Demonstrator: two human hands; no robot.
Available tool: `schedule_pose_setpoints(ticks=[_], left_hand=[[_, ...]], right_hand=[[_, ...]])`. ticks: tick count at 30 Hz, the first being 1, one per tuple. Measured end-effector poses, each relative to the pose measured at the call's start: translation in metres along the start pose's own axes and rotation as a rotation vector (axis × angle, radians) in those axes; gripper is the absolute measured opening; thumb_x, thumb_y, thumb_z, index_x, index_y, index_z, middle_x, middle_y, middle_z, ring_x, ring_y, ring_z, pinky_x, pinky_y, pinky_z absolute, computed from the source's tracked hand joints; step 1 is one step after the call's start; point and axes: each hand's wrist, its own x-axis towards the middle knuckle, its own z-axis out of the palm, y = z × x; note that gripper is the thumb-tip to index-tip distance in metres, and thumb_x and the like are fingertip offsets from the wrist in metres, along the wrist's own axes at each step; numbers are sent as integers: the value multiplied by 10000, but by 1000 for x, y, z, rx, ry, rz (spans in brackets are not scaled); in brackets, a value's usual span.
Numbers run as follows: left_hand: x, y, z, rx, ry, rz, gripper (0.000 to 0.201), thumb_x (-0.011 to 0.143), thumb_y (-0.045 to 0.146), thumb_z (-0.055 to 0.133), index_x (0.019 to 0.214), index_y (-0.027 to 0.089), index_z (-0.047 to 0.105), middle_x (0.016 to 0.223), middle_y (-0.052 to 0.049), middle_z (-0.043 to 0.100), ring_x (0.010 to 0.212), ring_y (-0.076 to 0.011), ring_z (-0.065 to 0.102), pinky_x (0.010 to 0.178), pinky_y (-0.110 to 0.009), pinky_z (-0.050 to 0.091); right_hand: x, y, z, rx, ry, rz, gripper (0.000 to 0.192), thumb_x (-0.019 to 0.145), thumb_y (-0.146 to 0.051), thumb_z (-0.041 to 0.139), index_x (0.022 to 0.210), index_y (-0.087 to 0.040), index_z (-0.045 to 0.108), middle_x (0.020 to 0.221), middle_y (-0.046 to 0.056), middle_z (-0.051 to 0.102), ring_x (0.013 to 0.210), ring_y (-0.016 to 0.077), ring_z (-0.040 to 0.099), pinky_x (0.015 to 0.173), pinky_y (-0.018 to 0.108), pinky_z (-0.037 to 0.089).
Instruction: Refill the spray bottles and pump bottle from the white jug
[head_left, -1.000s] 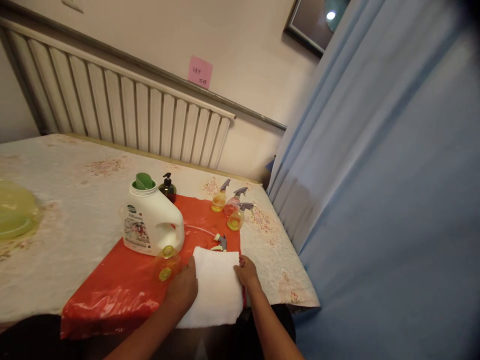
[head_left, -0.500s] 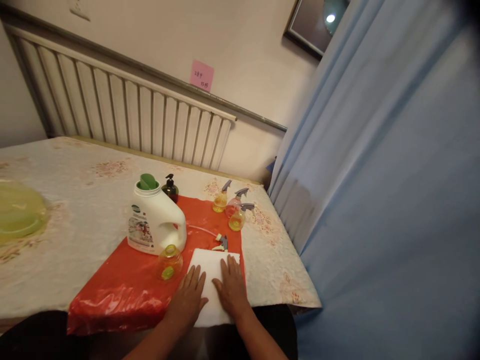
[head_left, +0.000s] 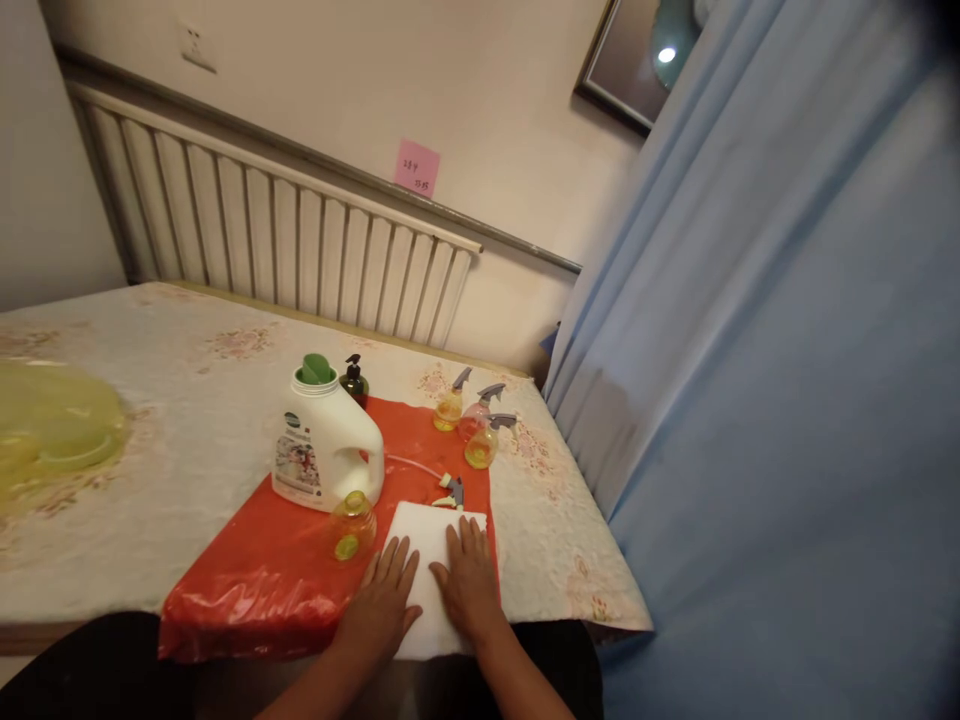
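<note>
Both my hands rest flat on a white sheet or pad [head_left: 424,575] at the front of a red plastic sheet [head_left: 277,560]. My left hand [head_left: 382,605] lies over its left edge, fingers spread. On its right part lies my right hand [head_left: 469,580], fingers stretched out. Left of the pad stands an open yellow spray bottle [head_left: 352,525] without its top. Just beyond the pad lies a grey trigger spray head [head_left: 454,488] with its thin tube. Behind the yellow bottle is a large white detergent jug [head_left: 322,440] with a green scoop [head_left: 316,368] in its mouth.
A dark pump bottle [head_left: 354,378] stands behind the jug. Several small spray bottles, among them a pink one [head_left: 474,420], are grouped at the back right. A yellow transparent basin [head_left: 60,430] sits at left; a blue curtain [head_left: 750,400] hangs beside the table's right edge.
The whole view has shifted slightly, so everything appears a little further right and lower. My hands stay flat on the white pad, and the objects keep their places.
</note>
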Motion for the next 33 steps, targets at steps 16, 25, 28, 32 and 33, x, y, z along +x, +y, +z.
schedule_pose_setpoints(ticks=[16,25,28,32,33], left_hand=[[-46,-53,-72,-450,343,-454,326,955,448,428,1137,199,533,1080,-116,644,1034,-291,654,929,-472,561],[-2,-81,-64,-547,395,-552,720,825,479,591,1405,132,343,1359,-198,516,1273,-369,529,1047,-566,474],[6,-84,-58,-566,380,-542,773,767,407,651,1415,126,337,1385,-206,510,1298,-377,511,1067,-572,455],[11,-86,-48,-607,343,-521,796,724,321,678,1415,128,332,1395,-200,503,1308,-366,506,1082,-543,450],[12,-87,-46,-615,338,-521,791,717,307,679,1409,135,336,1387,-195,511,1301,-365,514,1077,-542,454]], right_hand=[[-8,-23,18,29,28,-95,539,932,-407,604,1420,-193,530,1531,151,440,1447,350,340,1165,564,311],[-12,-22,25,4,101,-137,523,949,-399,575,1429,-197,520,1528,132,448,1440,338,357,1160,557,335],[-12,-21,29,-9,136,-142,513,943,-399,581,1421,-220,529,1523,121,456,1433,333,373,1155,554,351],[-12,-17,37,-29,161,-155,520,933,-407,587,1423,-243,529,1512,104,473,1409,348,411,1133,569,382],[-12,-16,39,-33,168,-158,522,930,-407,588,1424,-250,528,1509,101,478,1402,354,420,1126,575,388]])
